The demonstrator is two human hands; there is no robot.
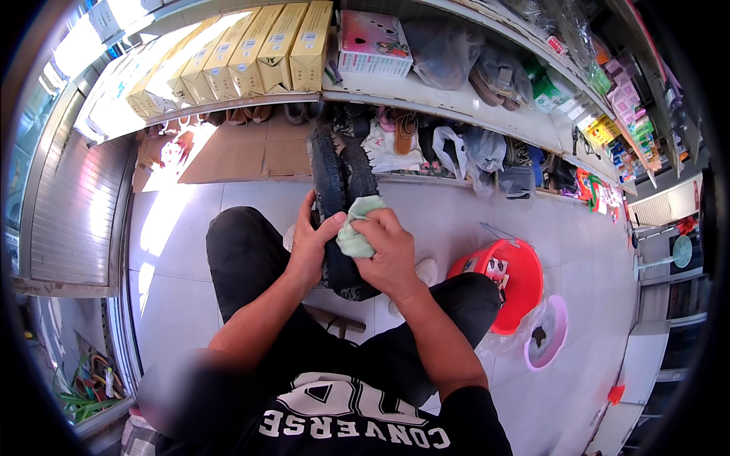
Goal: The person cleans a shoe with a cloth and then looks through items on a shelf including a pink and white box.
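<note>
Between my knees is a dark pair of what look like shoes or boots (pixel 329 176), held lengthwise, with a ragged edge along the far right side. My left hand (pixel 311 245) grips them from the left, its thumb laid over the top. Bunched in my right hand (pixel 390 248) is a pale green cloth (pixel 356 231), pressed against the right-hand one. Both hands and the cloth cover the middle of the pair, so that part is hidden.
A red bucket (pixel 527 285) with packets inside stands by my right knee, near a pink basin (pixel 562 333). Ahead, a low shelf (pixel 456 105) carries yellow boxes (pixel 311 48) and bagged shoes (pixel 445 54), with footwear below. A wooden stool (pixel 345 324) shows beneath me.
</note>
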